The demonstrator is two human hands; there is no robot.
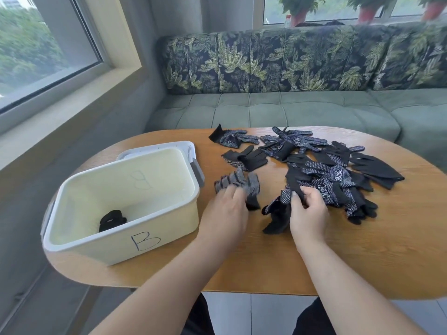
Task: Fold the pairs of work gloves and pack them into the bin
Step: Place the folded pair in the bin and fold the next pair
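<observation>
Head view, one lot. Tabletop [362,250]: wooden, oval, light brown. Bin [169,228]: cream plastic, marked "B" on its near wall, standing on the left part of the tabletop, open at the top. Lid [188,147]: white, lying flat beneath the bin's far end and showing past it. Folded bundle [112,220]: black, one item, on the bin's floor by the near wall. Pile of gloves [331,172]: black knit with white grip dots, many loose and overlapping, on the middle and right of the tabletop. Far glove [232,139]: single, lying flat beyond the pile's left edge, apart from the bin. Second single glove [244,157]: black side up, between the far glove and the hands. Left hand [227,209]: just right of the bin, its grip seemingly closed on the cuff end of a dotted glove [238,183], though that glove is smeared by motion, so the hold is not certain. Right hand [307,209]: at the near edge of the pile, thumb and fingers pinching a limp glove [278,211] whose dotted finger stands up and whose black cuff trails onto the tabletop. Sofa [290,105]: green seat, leaf-print back, behind the tabletop. Window [43,44]: upper left. Flower pots [367,14]: red, on the sill above the sofa.
</observation>
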